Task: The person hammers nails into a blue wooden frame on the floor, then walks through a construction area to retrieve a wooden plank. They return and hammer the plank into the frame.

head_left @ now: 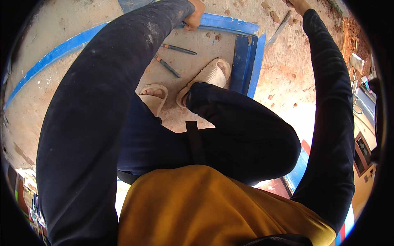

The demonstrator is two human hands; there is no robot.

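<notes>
A blue-painted frame with chipped paint lies on the ground in front of me. My left hand is on its far bar, fingers curled down over the edge. My right hand reaches out at the top right, cut by the picture's edge, so its fingertips are mostly hidden. Close below it a thin greyish strip lies slanted on the ground; whether the hand touches it I cannot tell. Inside the frame lie two slim dark tools with orange marks, one tool above the other tool.
My sandalled feet stand inside the frame, the right sandal beside its dark blue inner side. Stained concrete spreads around, with reddish soil at the far right. Assorted objects and a wall stand along the right rim.
</notes>
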